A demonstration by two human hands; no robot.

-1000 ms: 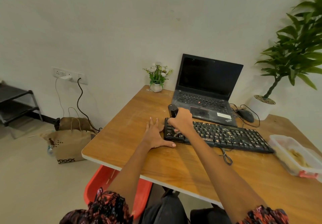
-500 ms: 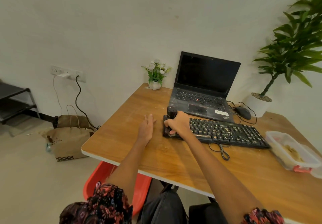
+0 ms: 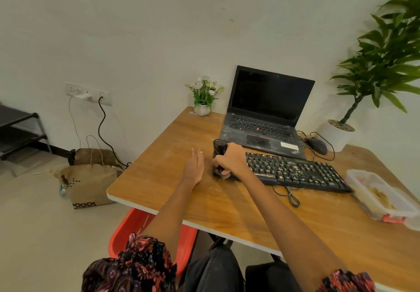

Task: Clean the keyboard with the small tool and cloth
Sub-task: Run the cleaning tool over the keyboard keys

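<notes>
Head view: keyboard (image 3: 295, 171) lay on the table (image 3: 227, 200), in front of the laptop (image 3: 263, 119), crumbs across its keys. Right hand (image 3: 231, 162) held its grip curled over the keyboard's left end beside a black cylindrical tool (image 3: 219, 147); what it pinched was unclear. Left hand (image 3: 194, 166) rested flat, fingers straight, just left of the keyboard. Keyboard judged stiff and light; best steadied by its edge. No cloth seen.
</notes>
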